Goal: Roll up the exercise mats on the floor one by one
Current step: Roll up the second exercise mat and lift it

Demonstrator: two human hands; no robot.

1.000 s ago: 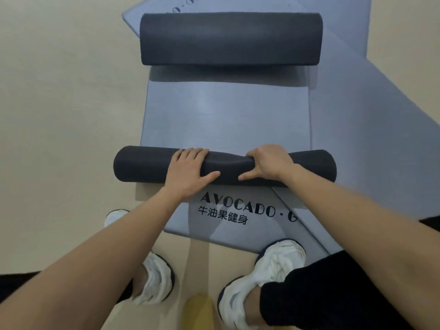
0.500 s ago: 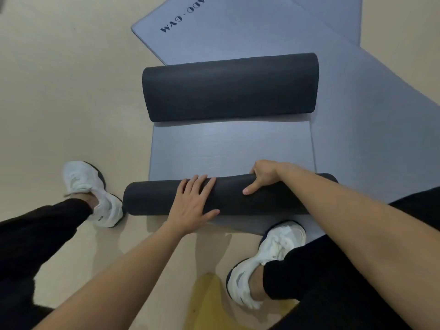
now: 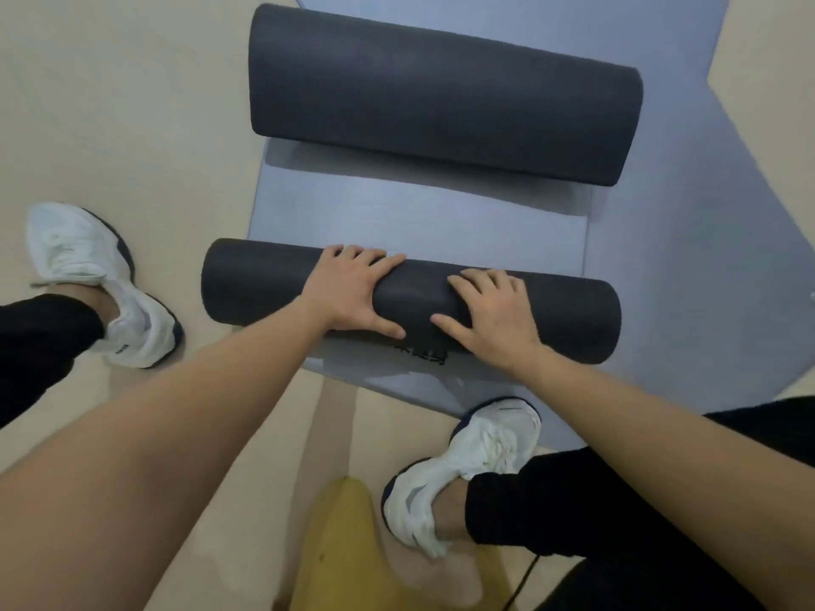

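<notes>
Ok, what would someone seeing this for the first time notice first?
Two hands, the left hand and the right hand, pressing side by side on a thin dark mat roll at centre. Just beyond it, across a strip of flat grey mat, lies a much thicker dark roll.

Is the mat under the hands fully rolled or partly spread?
Partly spread: a flat stretch lies beyond the near roll, reaching the far roll. The left hand and right hand rest on it.
</notes>
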